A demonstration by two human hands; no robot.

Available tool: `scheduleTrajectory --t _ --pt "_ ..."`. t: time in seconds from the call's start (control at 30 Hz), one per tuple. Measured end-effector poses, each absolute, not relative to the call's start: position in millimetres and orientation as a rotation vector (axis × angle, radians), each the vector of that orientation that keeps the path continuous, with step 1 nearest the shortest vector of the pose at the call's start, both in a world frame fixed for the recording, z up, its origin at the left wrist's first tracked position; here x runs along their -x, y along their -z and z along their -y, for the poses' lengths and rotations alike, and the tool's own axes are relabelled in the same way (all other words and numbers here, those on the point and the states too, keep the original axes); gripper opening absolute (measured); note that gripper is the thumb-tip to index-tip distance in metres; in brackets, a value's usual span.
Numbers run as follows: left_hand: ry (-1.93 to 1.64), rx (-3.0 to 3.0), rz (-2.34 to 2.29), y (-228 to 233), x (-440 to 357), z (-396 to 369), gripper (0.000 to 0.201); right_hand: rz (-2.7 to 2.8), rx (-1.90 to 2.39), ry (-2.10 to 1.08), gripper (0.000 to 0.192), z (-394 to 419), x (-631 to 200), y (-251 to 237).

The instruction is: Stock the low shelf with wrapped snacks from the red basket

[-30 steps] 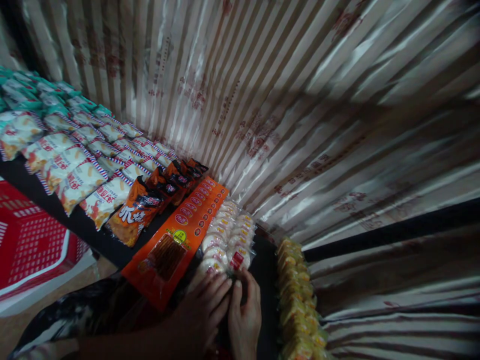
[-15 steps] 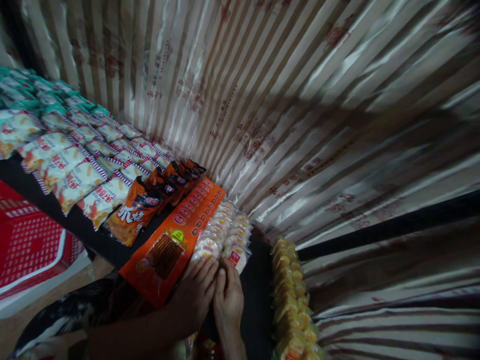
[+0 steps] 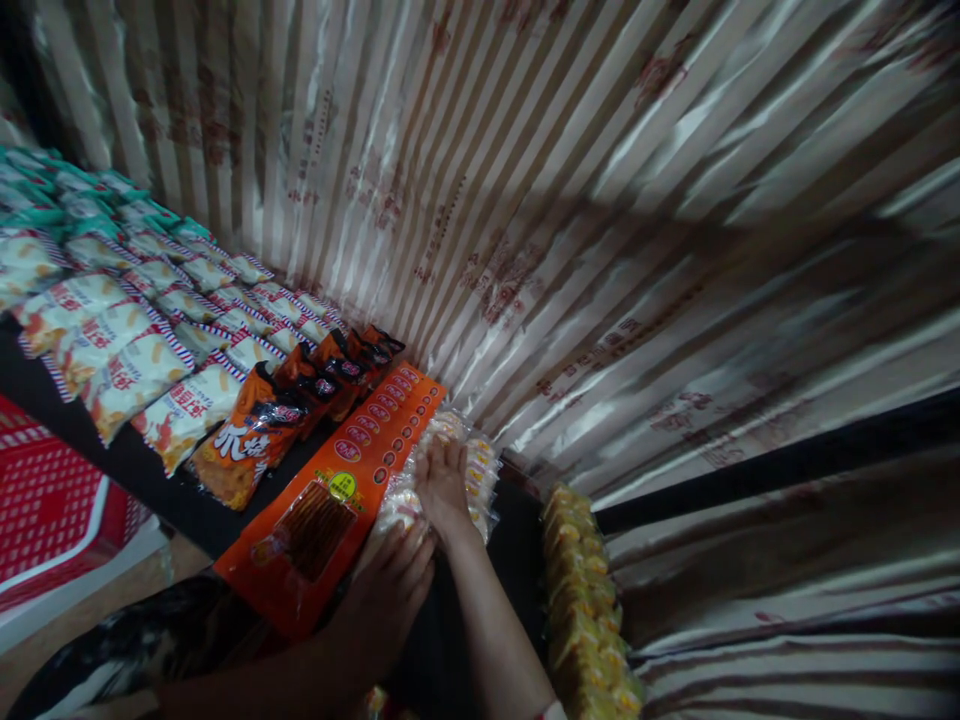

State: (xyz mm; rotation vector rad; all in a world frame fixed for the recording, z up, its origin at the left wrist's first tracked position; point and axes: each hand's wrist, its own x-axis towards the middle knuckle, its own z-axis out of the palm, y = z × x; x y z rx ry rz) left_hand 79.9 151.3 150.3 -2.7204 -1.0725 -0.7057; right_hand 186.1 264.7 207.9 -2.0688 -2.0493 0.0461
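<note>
A row of clear packs of white rice crackers [image 3: 480,468] lies on a dark shelf [image 3: 517,540], between orange snack packs [image 3: 352,470] and yellow packs [image 3: 581,580]. My right hand [image 3: 442,480] reaches forward and rests flat on top of the cracker packs, fingers spread. My left hand [image 3: 394,590] lies at the near end of the same row, fingers on the front pack beside the orange packs. Neither hand lifts anything.
Left of the orange packs lie dark orange bags [image 3: 255,430], white striped bags [image 3: 127,350] and green bags [image 3: 45,190]. A shiny striped sheet [image 3: 600,250] backs the shelf. A red basket [image 3: 52,500] sits below at left.
My right hand has slid forward from the front pack onto the middle of the cracker row. My left hand stayed at the near end. The view shifted slightly.
</note>
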Motion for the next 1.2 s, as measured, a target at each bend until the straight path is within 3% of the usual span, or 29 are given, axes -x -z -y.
scheduleTrajectory --t 0.2,0.5,0.83,1.2 --pt "0.576 2.850 1.095 -148.7 -81.5 -151.7 0.036 1.911 2.256 -0.080 0.057 -264.8 -166.9 -209.9" --pt "0.657 2.808 1.109 -140.1 -82.4 -151.3 0.036 1.864 2.330 -0.076 0.057 -262.3 -162.4 -220.0" --pt "0.671 2.758 1.079 -147.1 -80.2 -154.3 0.034 1.800 2.241 -0.170 0.063 -265.3 -159.8 -211.7" --pt "0.664 2.848 1.041 -153.2 -73.8 -157.8 0.037 1.789 2.079 -0.085 0.057 -269.1 -162.3 -201.3"
